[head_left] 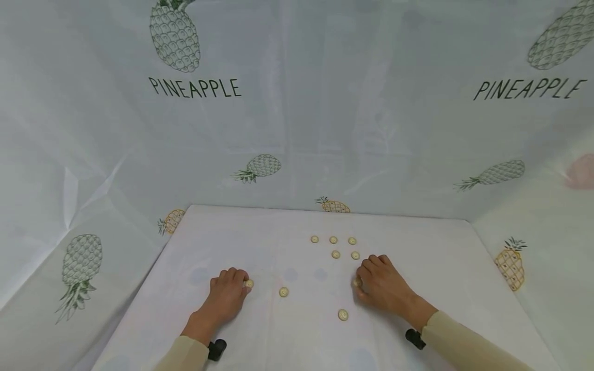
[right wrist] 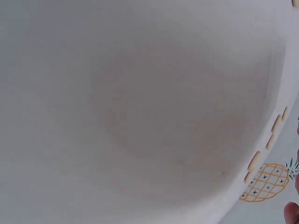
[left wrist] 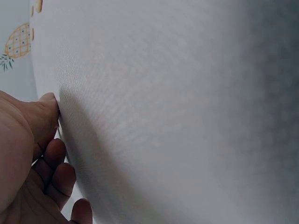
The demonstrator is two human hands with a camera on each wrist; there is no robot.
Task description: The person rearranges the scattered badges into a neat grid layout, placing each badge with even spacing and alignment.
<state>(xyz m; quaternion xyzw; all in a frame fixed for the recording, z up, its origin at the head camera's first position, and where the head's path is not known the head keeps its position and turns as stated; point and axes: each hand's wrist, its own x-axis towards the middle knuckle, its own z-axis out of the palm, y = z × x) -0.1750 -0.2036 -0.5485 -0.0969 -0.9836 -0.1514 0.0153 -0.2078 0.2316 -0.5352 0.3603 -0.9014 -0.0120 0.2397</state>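
Small round pale-yellow discs, each with a dark mark on top, lie on the white table. My left hand [head_left: 226, 294] pinches one disc [head_left: 249, 283] between thumb and index finger at the tabletop. In the left wrist view the thumb [left wrist: 46, 109] and curled fingers come down to the cloth; that disc is hidden there. At the right, my right hand [head_left: 382, 286] has thumb and index finger around another disc [head_left: 357, 282], which they partly cover. Only fingertips [right wrist: 292, 213] of this hand show in the right wrist view.
Behind the right hand are a row of three discs, its middle one [head_left: 333, 239] among them, and two more in front, including a near disc [head_left: 355, 255]. Single discs lie between the hands [head_left: 283, 292] and nearer the front [head_left: 343, 315]. A pineapple-print curtain [head_left: 325, 129] hangs behind the table.
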